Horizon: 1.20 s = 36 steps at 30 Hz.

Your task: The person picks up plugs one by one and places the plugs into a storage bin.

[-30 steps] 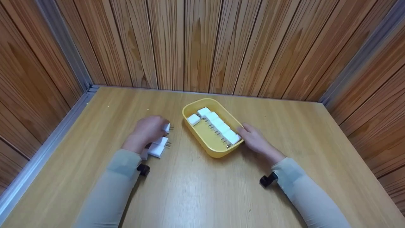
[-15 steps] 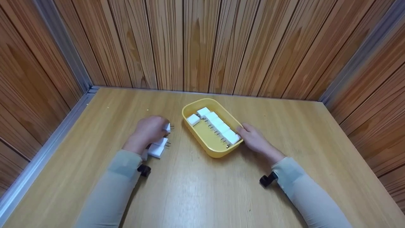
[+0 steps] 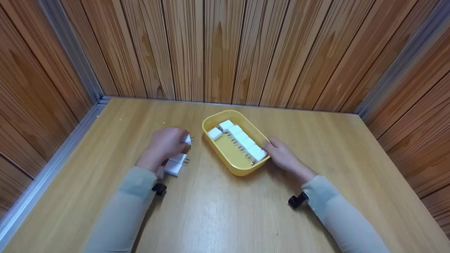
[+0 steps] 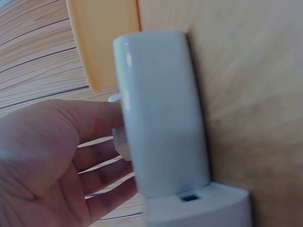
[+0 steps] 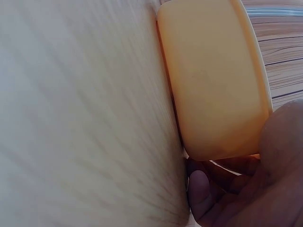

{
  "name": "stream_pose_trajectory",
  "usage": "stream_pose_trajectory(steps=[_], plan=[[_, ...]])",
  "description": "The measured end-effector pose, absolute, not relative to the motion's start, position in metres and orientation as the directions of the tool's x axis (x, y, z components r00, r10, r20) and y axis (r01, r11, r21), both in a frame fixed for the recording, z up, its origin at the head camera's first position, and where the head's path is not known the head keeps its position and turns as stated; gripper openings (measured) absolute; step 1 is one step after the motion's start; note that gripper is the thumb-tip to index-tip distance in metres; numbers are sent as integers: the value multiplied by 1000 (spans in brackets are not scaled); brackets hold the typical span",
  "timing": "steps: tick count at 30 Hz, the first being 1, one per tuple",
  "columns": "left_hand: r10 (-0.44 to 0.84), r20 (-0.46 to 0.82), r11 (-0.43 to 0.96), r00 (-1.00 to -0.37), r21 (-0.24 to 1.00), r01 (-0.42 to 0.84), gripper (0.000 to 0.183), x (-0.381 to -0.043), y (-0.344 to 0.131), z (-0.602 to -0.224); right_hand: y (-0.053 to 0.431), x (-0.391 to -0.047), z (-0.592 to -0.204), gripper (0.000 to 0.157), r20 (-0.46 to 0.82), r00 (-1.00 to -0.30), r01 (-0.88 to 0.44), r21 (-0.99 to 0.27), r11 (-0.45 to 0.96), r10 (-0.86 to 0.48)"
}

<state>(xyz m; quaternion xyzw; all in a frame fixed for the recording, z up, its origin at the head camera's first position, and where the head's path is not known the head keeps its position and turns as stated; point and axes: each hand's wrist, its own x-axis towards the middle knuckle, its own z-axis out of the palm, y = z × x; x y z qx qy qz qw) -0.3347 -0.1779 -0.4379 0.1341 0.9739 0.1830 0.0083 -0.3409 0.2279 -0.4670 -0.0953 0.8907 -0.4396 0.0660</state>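
Observation:
Between the thumb and fingers of my left hand (image 3: 167,143) is a white charger plug (image 3: 188,139), its prongs pointing right. Close below that hand, more white charger plugs (image 3: 173,167) lie on the table; one of them (image 4: 163,113) fills the middle of the left wrist view, in front of the fingers. To the right stands a yellow plastic tray (image 3: 222,156) with a row of white plugs (image 3: 242,137) along its right wall and a single plug (image 3: 214,133) at its left. My right hand (image 3: 284,155) grips the tray at its right corner, fingers curled against the wall.
The wooden table (image 3: 225,218) runs back to a plank wall (image 3: 221,52), with plank walls on both sides as well. A metal strip (image 3: 45,175) borders the table's left edge. Black wrist cameras (image 3: 297,200) sit at both cuffs.
The plug in my left hand has come up a little and tilted, its prongs now angled slightly upward. My right hand and the tray stay almost where they were.

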Motion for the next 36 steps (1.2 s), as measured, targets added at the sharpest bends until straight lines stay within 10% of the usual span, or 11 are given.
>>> stream_pose_trajectory(steps=[36], plan=[[246, 188, 841, -951, 446, 306, 43, -337, -125, -403, 228, -341, -467, 42, 8, -974, -148, -776, 613, -225]])
